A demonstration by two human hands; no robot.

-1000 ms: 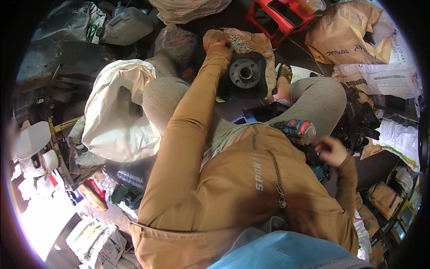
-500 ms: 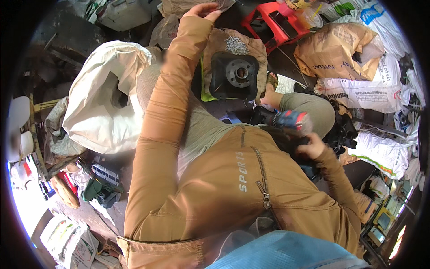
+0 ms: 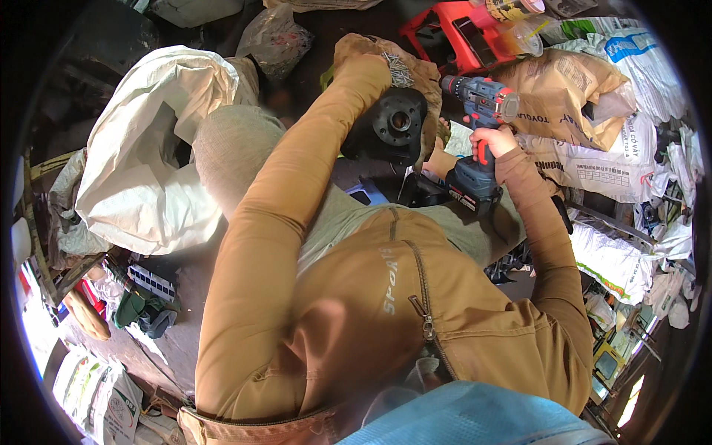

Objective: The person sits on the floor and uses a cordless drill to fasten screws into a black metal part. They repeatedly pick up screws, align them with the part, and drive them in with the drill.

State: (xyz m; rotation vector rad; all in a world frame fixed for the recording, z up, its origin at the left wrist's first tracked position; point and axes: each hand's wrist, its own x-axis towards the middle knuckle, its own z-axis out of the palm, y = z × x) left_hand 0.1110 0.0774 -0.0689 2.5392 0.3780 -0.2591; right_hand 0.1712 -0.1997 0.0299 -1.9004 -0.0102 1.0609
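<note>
In my right hand [image 3: 491, 142] is a dark blue and red cordless drill [image 3: 486, 111], my fingers wrapped around its grip and its chuck pointing left. My left arm [image 3: 297, 178] stretches far forward. Its cuff ends at a pile of silver screws [image 3: 399, 68] on a brown sack [image 3: 426, 78], and the cuff hides the fingers of that hand. Just below the pile sits a black square base [image 3: 367, 141] carrying a round flange [image 3: 399, 120] with a central hole and smaller holes around it.
A large white sack [image 3: 148, 156] gapes open at the left. Beyond the drill stand a red plastic stool [image 3: 437, 37] with cups on it and a brown paper sack [image 3: 556, 89]. White printed sacks [image 3: 601, 163] crowd the right side. A clear plastic bag [image 3: 276, 41] lies at the far side.
My right hand has lifted the drill from beside my knee, forward and up near the flange. My left hand has come down from beyond the sack to the screw pile.
</note>
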